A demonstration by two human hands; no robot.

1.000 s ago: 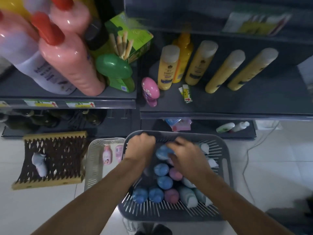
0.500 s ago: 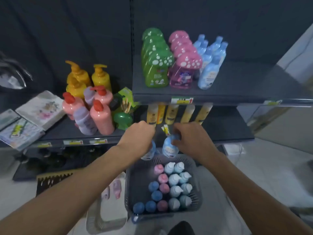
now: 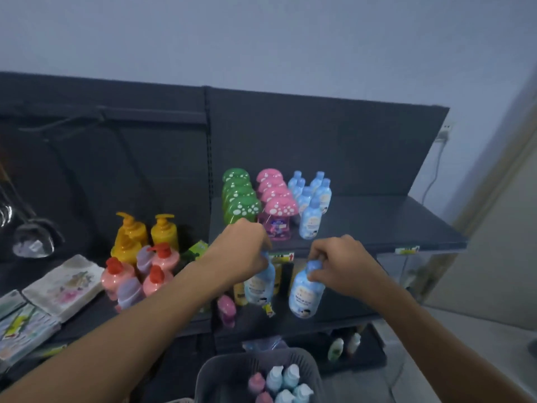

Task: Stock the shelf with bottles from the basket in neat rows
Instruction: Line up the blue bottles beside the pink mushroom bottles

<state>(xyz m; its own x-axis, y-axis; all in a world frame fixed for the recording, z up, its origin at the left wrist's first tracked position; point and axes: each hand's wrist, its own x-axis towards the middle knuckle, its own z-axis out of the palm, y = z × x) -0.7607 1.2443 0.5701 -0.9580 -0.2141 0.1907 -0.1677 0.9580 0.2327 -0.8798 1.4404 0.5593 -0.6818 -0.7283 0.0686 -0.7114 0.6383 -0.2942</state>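
Observation:
My left hand (image 3: pixel 242 251) grips the cap of a light blue bottle (image 3: pixel 260 285) that hangs below it. My right hand (image 3: pixel 341 263) grips the cap of a second light blue bottle (image 3: pixel 305 293). Both bottles hang in the air just below the front edge of the upper dark shelf (image 3: pixel 377 225). On that shelf stand rows of green mushroom-cap bottles (image 3: pixel 241 205), pink ones (image 3: pixel 277 205) and several light blue bottles (image 3: pixel 312 202). The grey basket (image 3: pixel 215 376) sits low in view, holding pink, white and blue capped bottles.
To the left stand yellow pump bottles (image 3: pixel 145 234), pink and lilac pump bottles (image 3: pixel 136 274) and folded tissue packs (image 3: pixel 61 286). The lower shelf holds yellow tubes and a pink bottle (image 3: pixel 226 309). The upper shelf is bare to the right of the blue row.
Both hands took a blue bottle each out of the basket and rose to the upper shelf's front edge. My view tilted up from the basket to the shelves.

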